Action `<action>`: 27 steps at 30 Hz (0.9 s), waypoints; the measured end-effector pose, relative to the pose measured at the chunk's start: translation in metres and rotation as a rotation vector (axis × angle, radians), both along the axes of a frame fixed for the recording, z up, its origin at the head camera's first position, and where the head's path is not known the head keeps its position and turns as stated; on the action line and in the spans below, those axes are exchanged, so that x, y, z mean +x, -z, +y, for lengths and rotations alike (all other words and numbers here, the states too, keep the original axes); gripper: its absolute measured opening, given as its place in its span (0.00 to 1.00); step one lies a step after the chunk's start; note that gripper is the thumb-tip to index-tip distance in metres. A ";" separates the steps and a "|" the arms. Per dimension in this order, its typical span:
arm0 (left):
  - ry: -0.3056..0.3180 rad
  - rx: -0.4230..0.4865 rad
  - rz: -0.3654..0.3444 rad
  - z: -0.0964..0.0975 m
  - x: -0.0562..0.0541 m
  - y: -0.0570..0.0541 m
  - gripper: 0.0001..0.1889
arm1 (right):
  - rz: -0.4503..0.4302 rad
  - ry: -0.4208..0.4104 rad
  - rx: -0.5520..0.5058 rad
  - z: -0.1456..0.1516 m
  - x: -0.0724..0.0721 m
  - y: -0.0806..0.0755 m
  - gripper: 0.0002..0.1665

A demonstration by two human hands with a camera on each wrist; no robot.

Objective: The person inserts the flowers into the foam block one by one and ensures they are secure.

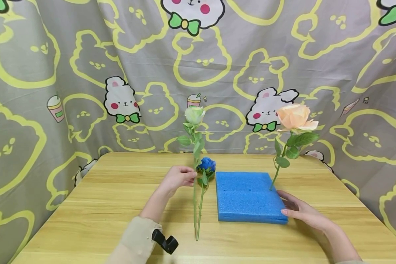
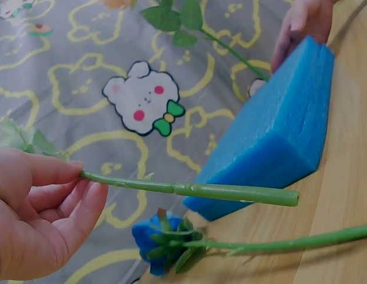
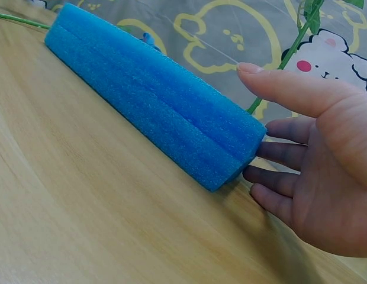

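Observation:
My left hand (image 1: 181, 176) pinches the thin green stem of a white-green rose (image 1: 195, 115) between thumb and fingers. In the left wrist view, the cut end of that rose's stem (image 2: 248, 194) points away from the hand, above the table. A blue rose (image 1: 207, 165) lies on the table just beside it. To the right is a blue foam block (image 1: 247, 198), with a peach rose (image 1: 293, 117) standing tilted in its right side. My right hand (image 1: 303, 212) touches the block's right side with fairly straight fingers, the thumb (image 3: 290, 89) close to its top edge.
The wooden table (image 1: 95, 205) carries the block and the blue rose. Behind it hangs a grey curtain (image 1: 151, 73) with yellow outlines and cartoon bunnies. A black strap mount (image 1: 165, 242) sits on the left sleeve.

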State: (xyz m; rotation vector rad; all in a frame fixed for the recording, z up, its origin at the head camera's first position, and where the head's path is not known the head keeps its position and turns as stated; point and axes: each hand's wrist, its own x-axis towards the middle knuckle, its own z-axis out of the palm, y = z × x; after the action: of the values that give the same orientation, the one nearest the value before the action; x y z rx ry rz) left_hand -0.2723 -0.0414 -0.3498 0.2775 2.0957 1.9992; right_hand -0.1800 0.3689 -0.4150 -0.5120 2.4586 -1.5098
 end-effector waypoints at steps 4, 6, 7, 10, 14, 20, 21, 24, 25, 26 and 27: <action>0.016 -0.008 0.022 0.010 0.001 -0.003 0.08 | 0.000 -0.010 -0.019 0.000 -0.001 0.001 0.38; 0.022 -0.013 0.035 0.015 0.001 -0.006 0.08 | -0.005 -0.013 -0.034 0.001 -0.001 0.002 0.38; 0.026 -0.016 0.040 0.018 0.002 -0.007 0.07 | -0.006 -0.014 -0.040 0.001 -0.001 0.002 0.38; 0.052 -0.023 0.064 0.026 0.003 -0.010 0.07 | -0.004 -0.011 -0.036 0.001 0.000 0.002 0.38; 0.102 -0.031 0.099 0.035 0.003 -0.013 0.07 | 0.007 -0.001 -0.005 0.000 0.000 0.001 0.37; 0.169 -0.014 0.141 0.046 0.004 -0.016 0.07 | 0.017 0.003 0.012 -0.001 0.000 0.002 0.37; 0.178 -0.008 0.144 0.048 0.004 -0.016 0.07 | 0.017 0.003 0.011 -0.001 0.000 0.002 0.37; 0.204 -0.002 0.137 0.053 0.006 -0.019 0.07 | 0.017 0.004 0.010 -0.001 0.000 0.001 0.37; 0.212 -0.004 0.138 0.055 0.006 -0.020 0.06 | 0.018 0.004 0.011 -0.001 0.001 0.001 0.37; 0.221 -0.005 0.142 0.056 0.007 -0.022 0.06 | 0.018 0.006 0.012 -0.001 0.001 0.001 0.37; 0.226 -0.008 0.146 0.058 0.007 -0.023 0.06 | 0.020 0.007 0.013 -0.001 0.001 0.001 0.37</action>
State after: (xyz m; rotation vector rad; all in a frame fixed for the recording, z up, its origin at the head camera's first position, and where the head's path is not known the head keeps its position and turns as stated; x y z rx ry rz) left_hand -0.2658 0.0171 -0.3272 0.6461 2.0493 1.8887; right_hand -0.1792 0.3680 -0.4160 -0.5192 2.4855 -1.4974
